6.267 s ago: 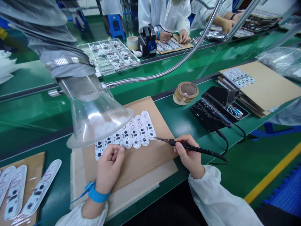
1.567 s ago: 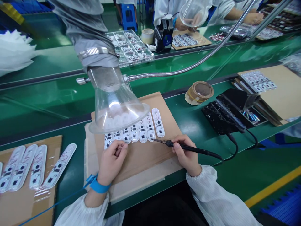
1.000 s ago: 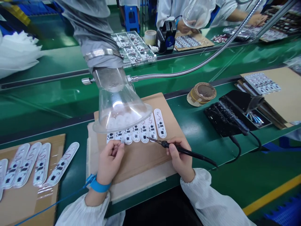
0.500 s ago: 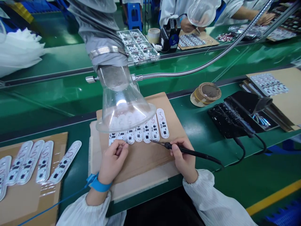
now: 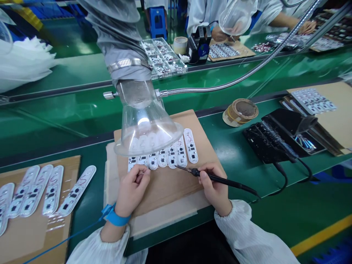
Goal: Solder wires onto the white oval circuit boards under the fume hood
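Note:
My right hand (image 5: pixel 213 185) grips a black soldering iron (image 5: pixel 220 178), its metal tip pointing left at the lower end of a white circuit board (image 5: pixel 172 156). Several such long, rounded boards lie side by side on a brown cardboard sheet (image 5: pixel 170 190), carrying black chips and thin red wires. One board (image 5: pixel 190 145) sits slightly apart at the row's right end. My left hand (image 5: pixel 135 189) is closed in a pinch by the left boards, with a blue wrist strap (image 5: pixel 118 217) around its wrist. What its fingers hold is too small to make out.
A clear fume hood (image 5: pixel 148 134) hangs over the row, hiding the boards' upper parts. More boards (image 5: pixel 53 189) lie on cardboard at left. At right stand a tape roll (image 5: pixel 240 112) and a black soldering-iron holder (image 5: pixel 275 135). Co-workers' hands (image 5: pixel 220 33) show across the bench.
The view has shifted slightly. Both hands stay nearly in place, and the iron's tip remains at the lower ends of the boards.

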Demonstrator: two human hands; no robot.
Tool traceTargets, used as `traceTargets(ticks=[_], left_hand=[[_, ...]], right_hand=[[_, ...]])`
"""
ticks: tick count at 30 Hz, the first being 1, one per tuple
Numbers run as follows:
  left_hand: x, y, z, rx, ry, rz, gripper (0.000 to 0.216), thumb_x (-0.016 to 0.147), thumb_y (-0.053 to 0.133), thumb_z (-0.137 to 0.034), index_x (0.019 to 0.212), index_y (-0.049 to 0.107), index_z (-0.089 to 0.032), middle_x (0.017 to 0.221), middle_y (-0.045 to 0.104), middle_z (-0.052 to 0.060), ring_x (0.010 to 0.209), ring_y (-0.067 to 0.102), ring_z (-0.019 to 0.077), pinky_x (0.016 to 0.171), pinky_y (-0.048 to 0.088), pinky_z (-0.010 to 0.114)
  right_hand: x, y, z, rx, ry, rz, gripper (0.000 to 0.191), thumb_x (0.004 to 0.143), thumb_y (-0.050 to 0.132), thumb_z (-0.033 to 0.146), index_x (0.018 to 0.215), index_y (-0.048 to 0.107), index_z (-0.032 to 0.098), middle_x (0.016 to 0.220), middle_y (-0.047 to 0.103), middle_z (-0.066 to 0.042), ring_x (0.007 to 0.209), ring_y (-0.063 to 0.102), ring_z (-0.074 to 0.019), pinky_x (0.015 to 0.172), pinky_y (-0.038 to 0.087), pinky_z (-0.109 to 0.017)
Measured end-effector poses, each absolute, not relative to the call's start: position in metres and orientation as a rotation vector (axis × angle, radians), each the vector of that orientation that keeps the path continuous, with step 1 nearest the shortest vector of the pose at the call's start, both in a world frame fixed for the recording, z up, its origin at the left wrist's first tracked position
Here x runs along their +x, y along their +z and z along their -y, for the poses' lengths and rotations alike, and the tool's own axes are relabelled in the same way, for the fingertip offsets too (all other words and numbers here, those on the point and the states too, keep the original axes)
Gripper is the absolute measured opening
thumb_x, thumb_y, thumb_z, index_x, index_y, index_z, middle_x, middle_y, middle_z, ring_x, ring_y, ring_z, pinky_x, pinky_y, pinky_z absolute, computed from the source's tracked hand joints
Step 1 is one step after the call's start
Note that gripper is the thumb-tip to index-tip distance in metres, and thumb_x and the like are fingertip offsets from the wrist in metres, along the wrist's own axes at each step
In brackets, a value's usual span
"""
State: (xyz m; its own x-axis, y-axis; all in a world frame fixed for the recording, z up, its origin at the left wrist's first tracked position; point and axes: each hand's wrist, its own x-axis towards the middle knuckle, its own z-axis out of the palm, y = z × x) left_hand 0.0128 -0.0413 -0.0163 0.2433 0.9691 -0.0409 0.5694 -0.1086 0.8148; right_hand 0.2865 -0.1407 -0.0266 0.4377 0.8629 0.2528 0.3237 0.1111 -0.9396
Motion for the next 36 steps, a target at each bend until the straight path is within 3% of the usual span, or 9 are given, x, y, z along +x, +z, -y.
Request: traceTargets(ticks=[17,29,36], left_hand=[[0.0163,-0.0092,0.0407,1.796,0.706,-1.410,0.022,0.101,0.064,-0.039,0.086,0.065,-0.023,0.066,0.047,-0.007,0.059,0.045,0.0142,0.060,0.038,0.026],[0.0155,-0.0121,0.0411,1.798,0.705,-1.401,0.023,0.103,0.063,-0.040,0.087,0.066,-0.023,0.066,0.048,-0.007,0.059,0.045,0.0141,0.060,0.038,0.026],[0.0156,-0.0137,0.0394,1.820,0.685,-1.383,0.024,0.104,0.061,-0.038,0.086,0.065,-0.023,0.066,0.046,-0.007,0.059,0.045,0.0140,0.060,0.037,0.026]], right_hand=[[0.2860,-0.0275,0.1412,-1.402,0.576,1.102,0.029,0.117,0.068,0.050,0.103,0.075,0.026,0.081,0.071,-0.001,0.058,0.063,-0.0166,0.056,0.055,-0.029],[0.2859,-0.0293,0.1424,-1.421,0.593,1.053,0.035,0.116,0.067,0.056,0.103,0.075,0.026,0.080,0.069,-0.002,0.063,0.067,-0.0201,0.060,0.060,-0.032],[0.2872,-0.0285,0.1427,-1.398,0.607,1.139,0.026,0.117,0.069,0.048,0.105,0.076,0.026,0.079,0.070,-0.001,0.062,0.067,-0.0183,0.061,0.059,-0.030]])
